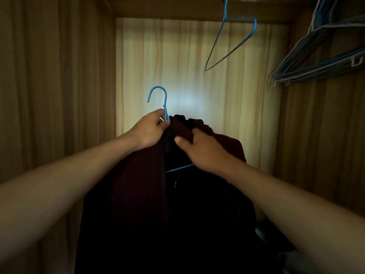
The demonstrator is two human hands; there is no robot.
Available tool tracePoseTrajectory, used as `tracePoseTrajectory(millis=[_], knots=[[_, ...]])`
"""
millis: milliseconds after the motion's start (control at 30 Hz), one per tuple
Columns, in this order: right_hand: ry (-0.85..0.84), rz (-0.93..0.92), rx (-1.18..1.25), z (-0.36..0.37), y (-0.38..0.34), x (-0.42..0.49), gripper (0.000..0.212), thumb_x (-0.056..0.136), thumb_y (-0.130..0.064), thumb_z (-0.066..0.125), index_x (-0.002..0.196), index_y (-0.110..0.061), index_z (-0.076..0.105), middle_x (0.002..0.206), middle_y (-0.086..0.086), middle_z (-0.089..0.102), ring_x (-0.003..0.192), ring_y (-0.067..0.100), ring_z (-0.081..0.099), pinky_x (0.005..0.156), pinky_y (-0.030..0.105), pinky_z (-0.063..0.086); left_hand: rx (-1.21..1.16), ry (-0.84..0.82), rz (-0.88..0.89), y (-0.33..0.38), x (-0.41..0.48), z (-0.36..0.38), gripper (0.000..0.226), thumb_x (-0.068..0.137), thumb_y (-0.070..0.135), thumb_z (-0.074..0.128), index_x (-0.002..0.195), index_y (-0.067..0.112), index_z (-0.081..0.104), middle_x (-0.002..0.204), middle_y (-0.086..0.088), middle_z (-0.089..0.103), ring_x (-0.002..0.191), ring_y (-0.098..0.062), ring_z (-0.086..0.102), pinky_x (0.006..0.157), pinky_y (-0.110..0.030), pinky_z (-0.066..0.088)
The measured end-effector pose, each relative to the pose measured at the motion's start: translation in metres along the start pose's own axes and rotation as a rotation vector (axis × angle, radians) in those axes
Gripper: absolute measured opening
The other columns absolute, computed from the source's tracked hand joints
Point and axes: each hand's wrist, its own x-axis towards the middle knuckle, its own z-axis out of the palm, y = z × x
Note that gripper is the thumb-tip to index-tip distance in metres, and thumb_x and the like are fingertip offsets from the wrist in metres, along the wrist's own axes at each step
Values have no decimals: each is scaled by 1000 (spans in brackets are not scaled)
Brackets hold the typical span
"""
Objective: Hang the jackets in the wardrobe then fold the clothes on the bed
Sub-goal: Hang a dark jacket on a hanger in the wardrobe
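Dark jacket (pixel 138 184) held up inside wardrobe (pixel 197 56) on blue wire hanger (pixel 165 103): left hand (pixel 152 129) grips hanger neck, right hand (pixel 203 149) pinches collar; cloth judged soft, limp, weighty for thin springy wire, so carry by neck.

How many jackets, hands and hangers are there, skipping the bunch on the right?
Jacket: 1
Hands: 2, left hand, right hand
Hangers: 2, held hanger, hanging hanger
Total: 5
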Motion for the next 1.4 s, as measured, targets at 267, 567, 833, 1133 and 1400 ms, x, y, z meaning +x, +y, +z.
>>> tracePoseTrajectory(millis=[267, 567, 833, 1133, 1400], knots=[[244, -356, -239, -49, 29, -10, 55, 92, -73, 34, 115, -31, 62, 100, -7, 64, 96, 11, 59, 83, 35, 46, -98, -41, 188, -11, -12, -23, 8, 104, 18, 52, 98, 13, 53, 80, -32, 52, 67, -32, 42, 69, -38, 36], [258, -356, -406, -52, 25, 15, 57, 91, -73, 36, 127, -28, 34, 70, -9, 55, 64, 19, 58, 55, 35, 46, 36, 84, 241, -7, 4, -31, 31, 103, 28, 52, 133, 24, 55, 80, 10, 61, 80, -13, 61, 87, -46, 52], [451, -280, -486, -93, -10, 30, 50, 89, -72, 34, 118, -31, 37, 65, -8, 49, 63, 28, 54, 55, 36, 42, 172, 73, 363, 38, 33, -55, 39, 101, 20, 49, 140, 24, 44, 109, 2, 66, 103, -21, 62, 90, -46, 50], [263, -35, -445, -96, 4, -3, 42, 97, -62, 43, 123, -28, 44, 98, 13, 69, 98, 38, 64, 83, 48, 53, 373, 41, 404, -20, 13, -31, 62, 92, -5, 43, 150, 17, 43, 134, -5, 55, 120, -30, 57, 97, -44, 46], [57, 127, -728, -94, 12, -46, 43, 100, -62, 35, 130, -30, 40, 97, 11, 66, 96, 35, 64, 79, 47, 54, 431, 359, 324, -8, 60, -85, 45, 87, 0, 44, 125, 17, 62, 125, -10, 65, 109, -38, 61, 87, -47, 51]])
